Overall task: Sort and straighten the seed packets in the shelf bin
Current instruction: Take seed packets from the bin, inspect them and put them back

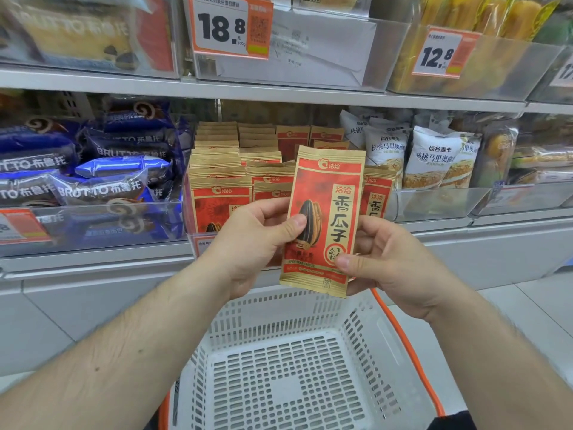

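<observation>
One seed packet (325,218) is held upright in front of the shelf bin (198,240), tilted slightly with its top leaning right. It is kraft-brown paper with a red panel, a striped sunflower seed picture and large black characters down the front, facing the camera. The remaining seed packets (220,181) of the same design stand upright in the clear-fronted bin in several rows, fronts forward, the rear rows showing only their brown top edges, some leaning unevenly.
</observation>
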### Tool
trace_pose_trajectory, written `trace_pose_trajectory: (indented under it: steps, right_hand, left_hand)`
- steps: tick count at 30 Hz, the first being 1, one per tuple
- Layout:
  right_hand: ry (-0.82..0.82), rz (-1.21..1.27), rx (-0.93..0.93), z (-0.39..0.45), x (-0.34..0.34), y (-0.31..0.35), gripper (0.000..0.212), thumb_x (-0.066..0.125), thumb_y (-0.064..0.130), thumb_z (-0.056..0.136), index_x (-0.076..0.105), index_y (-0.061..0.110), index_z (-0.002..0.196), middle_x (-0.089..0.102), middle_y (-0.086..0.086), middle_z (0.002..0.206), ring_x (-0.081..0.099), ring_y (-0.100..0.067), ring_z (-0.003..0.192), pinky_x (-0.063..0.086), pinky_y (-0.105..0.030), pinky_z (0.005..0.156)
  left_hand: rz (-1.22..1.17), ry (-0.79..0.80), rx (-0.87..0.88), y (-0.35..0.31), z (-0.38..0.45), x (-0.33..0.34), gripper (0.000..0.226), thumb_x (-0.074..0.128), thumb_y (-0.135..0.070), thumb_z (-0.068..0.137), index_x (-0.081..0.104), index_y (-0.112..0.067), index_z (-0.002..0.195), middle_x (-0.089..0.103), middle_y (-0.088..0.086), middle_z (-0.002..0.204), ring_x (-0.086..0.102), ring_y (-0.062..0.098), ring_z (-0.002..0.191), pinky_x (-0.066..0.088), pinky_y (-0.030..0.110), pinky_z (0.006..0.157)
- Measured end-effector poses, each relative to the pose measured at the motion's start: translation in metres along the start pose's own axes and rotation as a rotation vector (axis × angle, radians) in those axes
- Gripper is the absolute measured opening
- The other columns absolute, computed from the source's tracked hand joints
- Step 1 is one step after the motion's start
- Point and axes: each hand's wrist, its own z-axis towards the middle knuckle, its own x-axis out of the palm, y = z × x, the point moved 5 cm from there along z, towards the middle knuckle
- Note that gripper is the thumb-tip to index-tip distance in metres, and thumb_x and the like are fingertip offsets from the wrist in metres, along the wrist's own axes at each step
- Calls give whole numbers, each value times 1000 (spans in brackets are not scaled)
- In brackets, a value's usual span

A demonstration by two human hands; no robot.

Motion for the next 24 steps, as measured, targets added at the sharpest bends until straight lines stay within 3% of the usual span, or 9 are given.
trace_pose_trajectory:
  steps: [2, 5, 7, 9, 12, 17, 20, 24]
  right_hand:
    - [-55, -150, -14, -1, 3, 2, 45, 77, -2, 78, 61, 21, 113, 75, -12, 96, 73, -34, 79, 60, -37, 59]
    - [-86, -285, -50, -3, 9, 6, 46, 82, 1, 73, 61, 26, 105, 75, -7, 88, 72, -26, 66, 60, -41, 60]
    - [-70, -380, -84, -4, 13, 7, 46, 88, 13, 66, 60, 28, 99, 74, -5, 85, 68, -19, 59, 59, -39, 58]
    - [-34, -445, -115, -5, 16, 8, 47, 89, 37, 56, 59, 34, 93, 72, -5, 84, 67, -26, 61, 59, -42, 59]
    - [-81, -333, -198, -5, 10, 11, 42, 84, 52, 59, 64, 30, 89, 70, -3, 74, 65, -27, 61, 55, -35, 54]
    - [-217, -237, -375, -9, 6, 26, 18, 57, 31, 84, 63, 15, 82, 63, 4, 60, 59, -6, 53, 47, -17, 52]
    - [-218, -259, -366, -7, 10, 23, 28, 50, 28, 89, 63, 6, 77, 63, -5, 63, 58, -10, 56, 47, -20, 53]
    - [-159, -193, -303, -2, 16, 14, 31, 50, 19, 95, 58, -5, 77, 60, -4, 60, 57, -13, 52, 48, -25, 51]
  left_hand:
    - [163, -59, 97, -1, 0, -3, 34, 68, -8, 92, 67, -22, 123, 78, -2, 102, 74, 15, 91, 60, 34, 78]
    - [264, -16, 127, -1, -5, 4, 52, 83, -30, 78, 61, -30, 125, 76, -8, 108, 72, 13, 101, 59, 41, 88]
    - [283, 20, 103, 2, -7, 8, 72, 92, -43, 63, 57, -33, 124, 75, -11, 108, 71, 9, 102, 58, 40, 90]
    - [286, 47, 89, 3, -7, 10, 80, 92, -46, 55, 57, -31, 126, 75, -9, 109, 71, 9, 103, 57, 40, 91]
    - [242, 92, 72, 3, -6, 9, 69, 87, -39, 59, 63, -25, 123, 75, -2, 108, 72, 18, 102, 59, 45, 88]
    - [306, 270, 37, 7, -11, 21, 57, 87, -18, 66, 62, -31, 115, 76, -2, 103, 71, 16, 103, 58, 41, 93]
    - [301, 313, 16, 10, -14, 26, 52, 80, -14, 70, 61, -30, 116, 77, -3, 102, 72, 16, 102, 58, 39, 94]
    - [183, 235, 36, 9, -11, 26, 40, 77, -22, 71, 69, -34, 109, 75, -2, 96, 74, 22, 94, 59, 45, 86]
